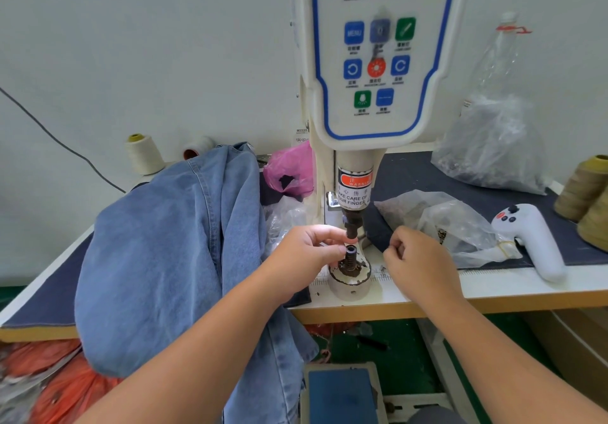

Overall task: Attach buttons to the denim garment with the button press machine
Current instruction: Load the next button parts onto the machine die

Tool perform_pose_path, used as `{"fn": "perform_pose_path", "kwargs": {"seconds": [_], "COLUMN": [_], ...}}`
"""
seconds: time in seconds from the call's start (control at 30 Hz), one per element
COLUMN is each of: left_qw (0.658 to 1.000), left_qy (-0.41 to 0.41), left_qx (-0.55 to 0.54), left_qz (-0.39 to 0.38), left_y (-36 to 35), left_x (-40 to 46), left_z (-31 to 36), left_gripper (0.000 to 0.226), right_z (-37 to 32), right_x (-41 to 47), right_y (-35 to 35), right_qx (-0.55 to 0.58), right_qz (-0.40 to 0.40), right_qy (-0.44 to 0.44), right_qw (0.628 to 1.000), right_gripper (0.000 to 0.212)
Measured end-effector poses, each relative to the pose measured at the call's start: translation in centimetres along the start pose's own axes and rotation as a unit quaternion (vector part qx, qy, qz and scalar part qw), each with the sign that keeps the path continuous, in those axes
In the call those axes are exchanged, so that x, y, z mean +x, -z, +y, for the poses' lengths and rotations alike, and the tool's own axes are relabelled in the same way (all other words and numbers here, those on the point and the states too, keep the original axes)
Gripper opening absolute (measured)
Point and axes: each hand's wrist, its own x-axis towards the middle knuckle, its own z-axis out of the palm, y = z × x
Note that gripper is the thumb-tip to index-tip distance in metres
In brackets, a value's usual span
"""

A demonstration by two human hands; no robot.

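**Loading the die before the denim goes in**

Nearest the camera, a blue foot pedal (342, 394) sat on the floor under the table edge, probably placed there so both hands stayed free at the press.

Above it, the left hand (306, 252) reached in to the lower die (350, 260), fingers curled with the tips close against the die's post and the upper punch (351, 231); it looked like a button part was being seated there, though no part could be made out between the fingertips. The right hand (418, 259) hovered just beside the die, fingers curled loosely inward; whether it pinched a small piece could not be told.

The denim garment (171, 242) lay heaped to the left of the press, draped over the table edge (493, 301) and clear of the die, likely parked within easy reach until the die was loaded.

To the right lay clear plastic bags (460, 226), apparently of small metal parts, and a white handheld controller (529, 239).

Farther back rose the button press machine (378, 61) with its control panel, a finger warning label on the ram, and thread cones (144, 153) by the wall.
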Motion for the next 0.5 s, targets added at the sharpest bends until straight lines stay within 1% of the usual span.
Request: {"fn": "perform_pose_path", "kwargs": {"seconds": [0.13,0.2,0.27,0.33,0.4,0.47,0.5], "left_qw": [1.000,0.999,0.996,0.984,0.966,0.945,0.934], "left_qy": [-0.015,-0.026,-0.038,-0.059,-0.075,-0.081,-0.078], "left_qx": [-0.004,0.014,0.052,0.119,0.173,0.235,0.265], "left_qz": [0.008,0.029,0.067,0.121,0.177,0.215,0.224], "left_y": [0.5,1.2,2.1,2.8,3.5,4.6,5.1], "left_x": [-0.1,0.1,0.5,0.9,1.3,1.7,1.9], "left_z": [0.0,0.2,0.5,0.6,0.5,0.2,0.0], "left_gripper": [0.024,0.020,0.019,0.025,0.028,0.021,0.017], "right_z": [0.1,0.1,0.2,0.3,0.6,1.1,1.6], "right_x": [0.0,0.0,0.0,0.0,-0.2,-0.3,-0.2], "right_y": [0.0,-0.1,-0.2,-0.2,0.3,1.2,1.8], "right_qx": [0.000,0.003,0.013,0.038,0.095,0.133,0.129], "right_qz": [0.008,0.015,0.026,0.048,0.088,0.136,0.152], "right_qy": [0.002,0.004,0.006,0.012,0.021,0.034,0.035], "right_qw": [1.000,1.000,1.000,0.998,0.991,0.981,0.979], "right_gripper": [0.014,0.016,0.017,0.015,0.011,0.012,0.012]}}
